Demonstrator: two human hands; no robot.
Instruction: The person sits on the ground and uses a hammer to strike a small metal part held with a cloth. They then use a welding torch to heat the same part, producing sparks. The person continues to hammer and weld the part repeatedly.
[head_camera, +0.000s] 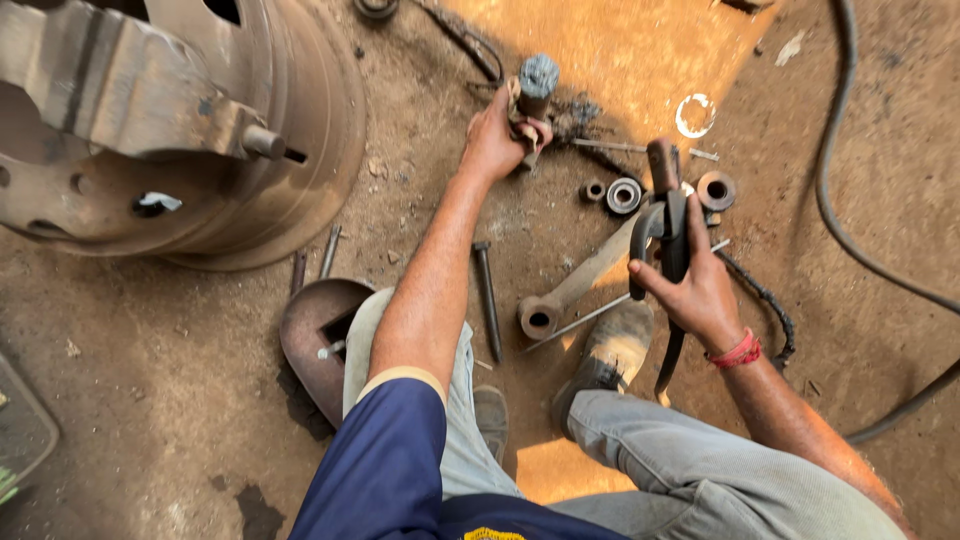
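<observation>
Rusty steel fills this dirt-floor workplace. Fingers of the left hand (492, 140) are curled tight around a short cylindrical metal part (535, 88) with a grey, rough top, held upright just above the ground near a dark, greasy clump. Fingers of the right hand (700, 290) are clamped around the black handle of a welding electrode holder (662, 215), whose brown-tipped head points away from the person; its black cable (765, 300) trails off past the wrist, which wears a red thread band (735, 352).

Between the hands, on the ground, lie a bearing ring (624, 195), a smaller ring (593, 190) and a rusty round bush (716, 190). Nearer the person's dusty shoe (612, 350) rests a pale forged arm with an eye at its end (570, 295), beside a thin rod and a dark bolt (487, 295). Well to the left stands a big rusted wheel drum (200, 130), with a curved brown plate (315, 335) by the knee.
</observation>
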